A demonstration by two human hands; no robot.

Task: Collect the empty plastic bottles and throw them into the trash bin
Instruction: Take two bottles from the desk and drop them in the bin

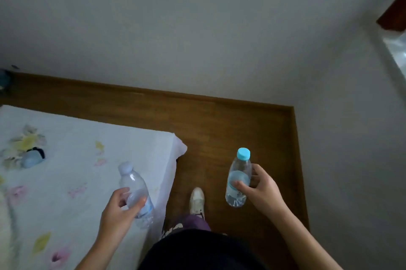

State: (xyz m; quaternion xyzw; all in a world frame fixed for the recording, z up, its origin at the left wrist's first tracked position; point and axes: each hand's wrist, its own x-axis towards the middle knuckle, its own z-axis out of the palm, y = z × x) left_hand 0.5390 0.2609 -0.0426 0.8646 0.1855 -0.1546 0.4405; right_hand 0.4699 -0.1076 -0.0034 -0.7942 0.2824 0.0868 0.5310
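Observation:
My left hand (119, 208) grips a clear plastic bottle with a white cap (131, 184), held tilted above the edge of the bed. My right hand (261, 190) holds a second clear bottle with a light blue cap (240, 168), upright over the wooden floor. Both bottles look empty. No trash bin is in view.
A bed with a white floral sheet (72, 160) fills the lower left, its corner near my left hand. A small blue object (33, 157) lies on the sheet. Brown wooden floor (230, 127) runs to grey walls ahead and to the right. My shoe (197, 200) is on the floor.

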